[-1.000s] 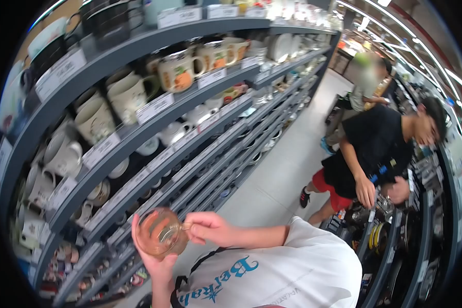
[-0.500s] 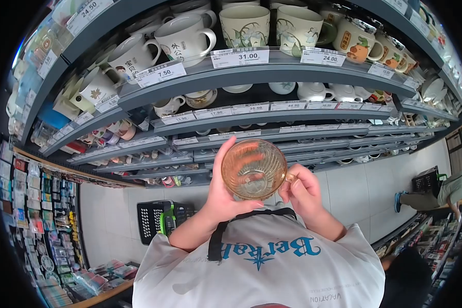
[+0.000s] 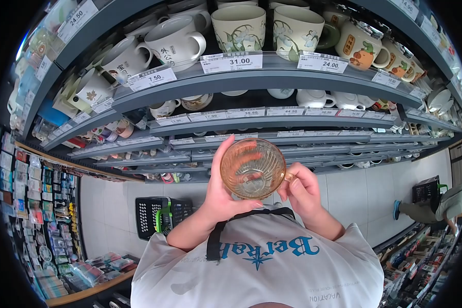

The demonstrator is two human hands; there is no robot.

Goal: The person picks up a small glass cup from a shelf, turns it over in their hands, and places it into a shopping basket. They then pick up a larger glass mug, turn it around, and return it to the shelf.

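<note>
An amber-tinted glass cup (image 3: 264, 179) with swirled ribs is held in front of my chest, its round mouth facing up toward me. My left hand (image 3: 219, 191) wraps around the cup's left side, and its fingers show through the glass on the far side. On the right, my right hand (image 3: 304, 191) pinches the small cup handle (image 3: 289, 177) between thumb and fingers. The inside of the cup looks empty.
Shelves ahead carry several mugs (image 3: 238, 28), teapots (image 3: 313, 97) and price tags (image 3: 232, 62). A black shopping basket (image 3: 148, 218) with a green handle stands on the floor at left. Another person (image 3: 431, 209) is at the far right near a second basket (image 3: 424, 190). Packaged goods (image 3: 28, 190) hang at left.
My view has shifted slightly, so the shelves and floor basket sit a little differently in frame. Both hands keep their hold on the cup, almost unmoved.
</note>
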